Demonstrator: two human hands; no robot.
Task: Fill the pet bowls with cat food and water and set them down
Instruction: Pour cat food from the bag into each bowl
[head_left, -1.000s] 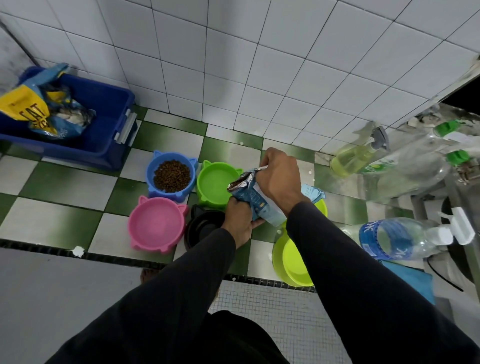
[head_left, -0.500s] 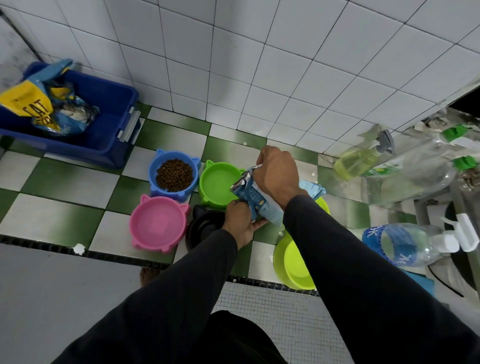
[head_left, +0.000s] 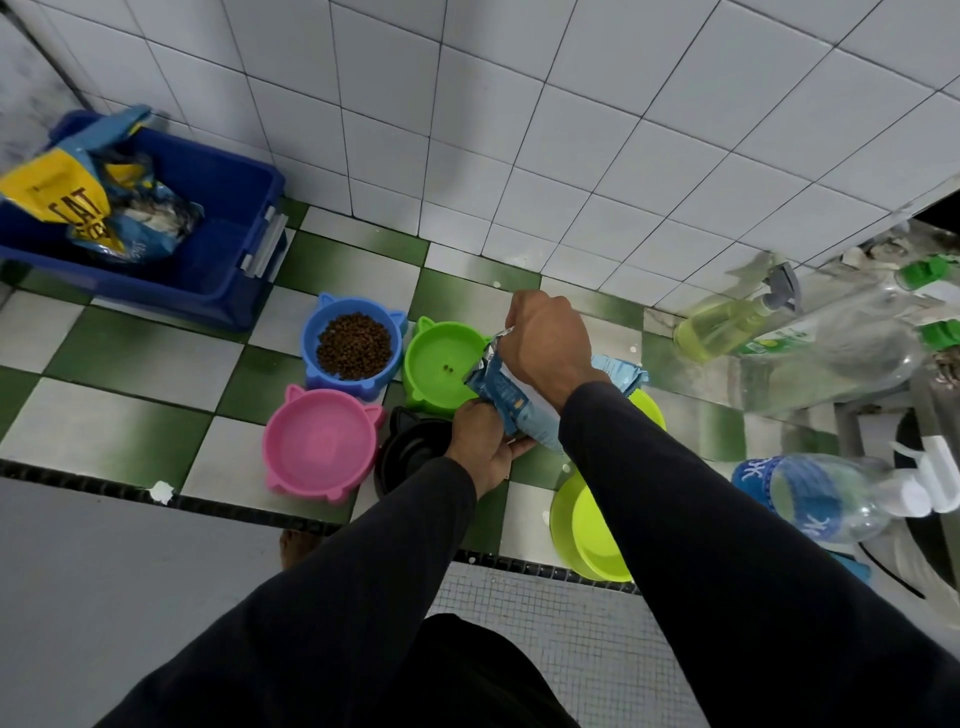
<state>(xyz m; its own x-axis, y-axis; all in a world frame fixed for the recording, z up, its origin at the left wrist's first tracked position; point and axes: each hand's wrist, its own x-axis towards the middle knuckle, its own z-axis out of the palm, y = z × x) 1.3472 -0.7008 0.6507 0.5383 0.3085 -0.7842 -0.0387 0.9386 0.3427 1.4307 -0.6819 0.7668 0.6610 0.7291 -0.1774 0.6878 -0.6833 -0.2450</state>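
both hands on the small blue foil cat food pouch, tilted mouth-down over the green cat-eared plastic bowl. right hand has its grip curled round the top, left hand clasps the bottom. two kibbles lie in the green bowl on the checkered floor; the blue cat-eared bowl beside it holds a heap.

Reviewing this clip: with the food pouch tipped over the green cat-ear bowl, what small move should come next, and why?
Probably tip the pouch further: both the left hand and right hand grip it, its mouth is over the green bowl, and only a couple of kibbles lie inside.
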